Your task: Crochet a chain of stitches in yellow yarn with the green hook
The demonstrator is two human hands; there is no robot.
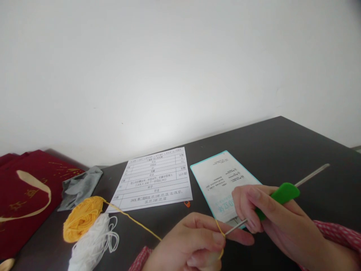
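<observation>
Left hand [194, 241] pinches the yellow yarn [135, 221]; right hand [270, 214], just beside it, grips the green-handled crochet hook [279, 195], tip at the yarn.

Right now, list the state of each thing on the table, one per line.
Yellow yarn ball: partly unwound, strand leading to left hand.
Crochet hook: held in right hand, tip at yarn loop.
White yarn: loose, tangled.
Pattern sheet: flat.
Card: flat.
Grey cloth: crumpled.
</observation>
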